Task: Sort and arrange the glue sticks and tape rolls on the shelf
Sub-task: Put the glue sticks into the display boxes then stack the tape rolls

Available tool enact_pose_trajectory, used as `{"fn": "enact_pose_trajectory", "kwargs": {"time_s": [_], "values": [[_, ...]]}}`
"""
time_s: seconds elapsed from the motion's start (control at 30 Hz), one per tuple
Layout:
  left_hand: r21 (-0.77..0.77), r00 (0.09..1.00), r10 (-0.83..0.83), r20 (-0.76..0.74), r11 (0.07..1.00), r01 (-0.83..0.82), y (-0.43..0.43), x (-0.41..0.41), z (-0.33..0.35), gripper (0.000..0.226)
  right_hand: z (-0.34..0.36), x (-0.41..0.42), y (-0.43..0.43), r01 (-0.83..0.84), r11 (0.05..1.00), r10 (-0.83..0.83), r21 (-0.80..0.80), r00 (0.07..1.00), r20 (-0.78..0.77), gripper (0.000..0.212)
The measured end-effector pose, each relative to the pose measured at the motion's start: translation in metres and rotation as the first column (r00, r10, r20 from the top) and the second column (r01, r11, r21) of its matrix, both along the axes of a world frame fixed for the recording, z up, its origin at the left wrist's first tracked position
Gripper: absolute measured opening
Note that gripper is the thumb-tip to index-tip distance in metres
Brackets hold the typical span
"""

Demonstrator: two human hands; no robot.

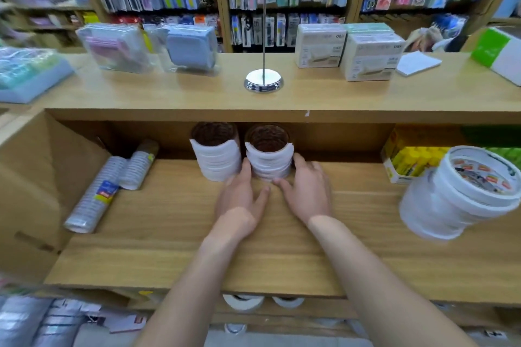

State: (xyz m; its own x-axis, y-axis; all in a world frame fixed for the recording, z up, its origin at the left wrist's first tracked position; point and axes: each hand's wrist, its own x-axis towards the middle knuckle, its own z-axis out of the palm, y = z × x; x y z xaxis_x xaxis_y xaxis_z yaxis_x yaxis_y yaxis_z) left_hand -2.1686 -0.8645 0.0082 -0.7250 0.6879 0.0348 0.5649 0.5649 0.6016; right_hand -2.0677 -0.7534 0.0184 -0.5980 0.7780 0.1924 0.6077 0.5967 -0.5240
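Two standing stacks of white tape rolls, the left stack (215,155) and the right stack (269,155), sit side by side in the middle of the picture, at the back of the wooden shelf (169,234). A long wrapped tube (93,194) and a short wrapped tube (139,166) of tape lie on the left, with one big tilted stack (456,200) and one box of yellow glue sticks (406,160) on the right. The left hand (242,194) and the right hand (307,191) have their fingers spread nearly straight and touch the two sides of the right stack, not wrapped around it.
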Motion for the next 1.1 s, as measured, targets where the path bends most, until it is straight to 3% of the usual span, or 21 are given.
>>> {"fn": "enact_pose_trajectory", "kwargs": {"time_s": [0.3, 0.57, 0.8, 0.97, 1.1], "values": [[0.064, 0.999, -0.015, 0.044, 0.998, 0.012, 0.000, -0.001, -0.004, 0.079, -0.011, 0.002, -0.004, -0.009, 0.997, 0.004, 0.074, 0.998, 0.062, 0.068], [0.122, 0.994, -0.027, 0.102, 0.992, 0.015, -0.003, -0.006, 0.003, 0.072, -0.008, 0.009, 0.001, -0.071, 0.997, 0.071, 0.000, 0.996, 0.054, 0.072], [0.101, 0.998, 0.012, -0.057, 0.995, -0.006, 0.011, -0.001, 0.014, 0.047, -0.001, 0.004, 0.004, -0.113, 0.992, 0.110, 0.053, 0.993, 0.052, 0.058], [0.066, 0.999, 0.032, -0.030, 0.997, -0.030, 0.010, -0.005, 0.017, 0.053, 0.007, 0.010, 0.009, -0.127, 0.991, 0.125, 0.033, 0.991, 0.052, 0.068], [0.056, 0.996, 0.058, -0.061, 0.997, -0.055, 0.016, 0.001, 0.019, 0.052, 0.014, 0.005, 0.005, -0.125, 0.990, 0.122, 0.064, 0.991, 0.056, 0.057]]}}
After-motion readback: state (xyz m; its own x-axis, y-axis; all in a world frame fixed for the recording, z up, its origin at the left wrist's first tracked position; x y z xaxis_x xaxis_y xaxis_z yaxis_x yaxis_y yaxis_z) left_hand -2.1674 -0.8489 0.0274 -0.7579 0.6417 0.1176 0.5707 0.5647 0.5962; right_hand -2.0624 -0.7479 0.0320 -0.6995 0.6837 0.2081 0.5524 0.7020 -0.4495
